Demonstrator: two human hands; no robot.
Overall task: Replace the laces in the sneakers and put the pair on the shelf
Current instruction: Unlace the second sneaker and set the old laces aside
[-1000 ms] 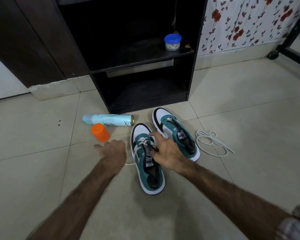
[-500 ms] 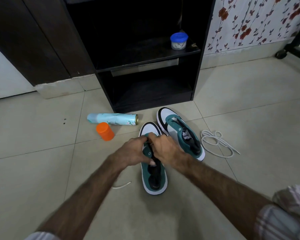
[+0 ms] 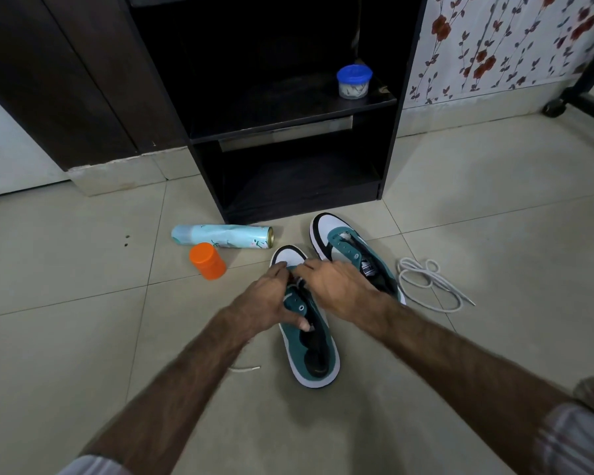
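- Black shelf unit at the far centre, two open compartments; small blue-lidded tub standing on the right end of its upper board.
- Pale aerosol can lying on its side on the tiled floor, just in front of the unit's left corner; orange cap just near of it, close beside.
- Loose white lace coiled on the floor at the right, just beside the far sneaker.
- Floral wall covering at the far right, with a black wheeled frame at the right edge.
- Far teal-and-white sneaker in front of the unit, toe pointing far, eyelets seemingly unlaced; heel end hidden behind the right hand.
- Near teal-and-white sneaker flat on the floor, side by side with the other; mid part covered by both hands, white toe and heel showing.
- Left hand curled round the left side of the near sneaker's eyelet flap, thumb lying across the teal upper.
- Right hand over the tongue area, fingers bent toward the toe, tips meeting the left hand's; apparently pinching a lace there, though the grip itself hidden.
- Short white lace end on the floor at the near left, emerging from beneath the left forearm.
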